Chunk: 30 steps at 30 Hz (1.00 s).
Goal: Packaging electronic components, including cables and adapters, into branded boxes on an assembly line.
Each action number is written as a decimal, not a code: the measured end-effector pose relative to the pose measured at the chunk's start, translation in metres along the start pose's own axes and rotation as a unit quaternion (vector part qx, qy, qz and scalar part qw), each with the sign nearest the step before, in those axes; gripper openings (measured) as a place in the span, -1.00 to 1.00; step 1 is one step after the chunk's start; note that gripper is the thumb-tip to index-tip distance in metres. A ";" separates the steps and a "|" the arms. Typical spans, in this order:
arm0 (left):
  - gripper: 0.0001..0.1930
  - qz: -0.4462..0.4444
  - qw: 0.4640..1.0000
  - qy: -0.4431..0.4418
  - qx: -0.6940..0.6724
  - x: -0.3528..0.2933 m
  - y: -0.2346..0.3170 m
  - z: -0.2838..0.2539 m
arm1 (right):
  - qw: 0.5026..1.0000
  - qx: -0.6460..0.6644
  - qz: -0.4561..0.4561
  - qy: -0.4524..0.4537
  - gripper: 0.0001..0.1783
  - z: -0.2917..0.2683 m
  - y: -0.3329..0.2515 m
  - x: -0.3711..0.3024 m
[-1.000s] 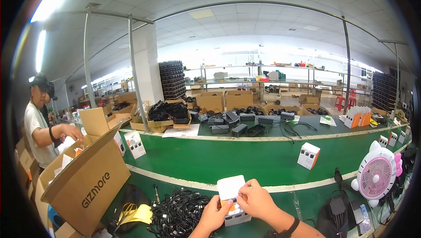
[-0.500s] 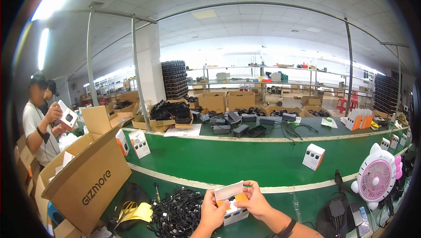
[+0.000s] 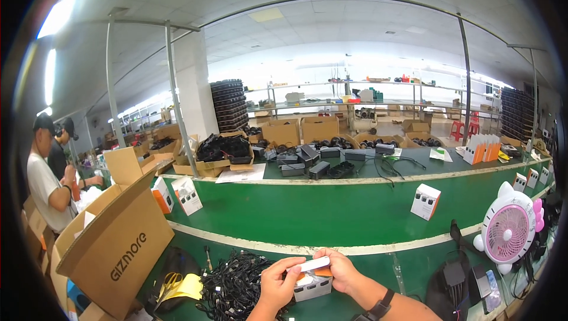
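A small white and orange carton (image 3: 313,291) is between my hands over the near edge of the green bench, its front printed with pictures of dark devices. My left hand (image 3: 278,284) grips its left side, the thumb by the lid flap (image 3: 315,263). On the right side, my right hand (image 3: 345,272) closes round the carton's edge and the flap. The flap lies low across the opening, with orange showing beneath it; what is inside is hidden. Beside my left hand lies a tangled heap of black cables (image 3: 235,288) with white tags.
A large brown cardboard box (image 3: 121,256) stands at left, near yellow-handled scissors (image 3: 171,285). Similar cartons (image 3: 425,201) stand on the green belt (image 3: 307,217). At right are a pink and white fan (image 3: 507,232) and a black bag (image 3: 449,288). Two people (image 3: 44,188) work at far left.
The carton's lid flap has come down from upright over the opening. My fingers have moved from inside the opening to the flap. At far left, a person has lowered a white box.
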<state>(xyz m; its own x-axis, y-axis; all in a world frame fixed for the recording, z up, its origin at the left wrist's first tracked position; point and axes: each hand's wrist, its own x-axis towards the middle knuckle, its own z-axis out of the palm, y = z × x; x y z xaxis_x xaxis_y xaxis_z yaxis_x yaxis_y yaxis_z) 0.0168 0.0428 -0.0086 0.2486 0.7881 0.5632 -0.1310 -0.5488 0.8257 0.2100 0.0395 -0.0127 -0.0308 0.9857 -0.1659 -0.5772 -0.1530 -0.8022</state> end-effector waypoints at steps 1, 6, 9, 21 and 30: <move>-0.80 -0.021 1.000 0.019 0.001 0.000 0.001 0.000 | 1.000 0.002 0.001 0.001 -0.78 0.004 0.001 -0.003; -0.80 -0.002 1.000 0.008 0.003 -0.003 0.000 0.006 | 0.993 -0.104 -0.051 0.003 -0.82 0.006 0.007 -0.006; -0.81 0.012 0.999 -0.002 -0.037 -0.003 -0.002 0.000 | 0.990 -0.135 -0.036 -0.021 -0.75 0.003 0.003 -0.004; -0.81 0.179 0.898 -0.126 0.382 -0.003 0.031 -0.002 | 0.873 -0.345 -0.133 -0.319 -0.57 -0.036 -0.046 -0.010; -0.58 0.138 0.814 -0.171 0.537 -0.022 0.091 -0.012 | 0.730 -0.561 -0.245 -0.305 -0.56 -0.009 -0.066 -0.029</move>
<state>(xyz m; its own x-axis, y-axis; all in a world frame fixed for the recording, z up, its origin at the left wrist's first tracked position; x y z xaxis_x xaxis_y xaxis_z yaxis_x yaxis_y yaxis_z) -0.0118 -0.0211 0.0549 0.6284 0.5705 0.5288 0.6425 -0.7639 0.0605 0.2559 0.0203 0.0401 -0.5993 0.7383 0.3094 0.3803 0.6027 -0.7016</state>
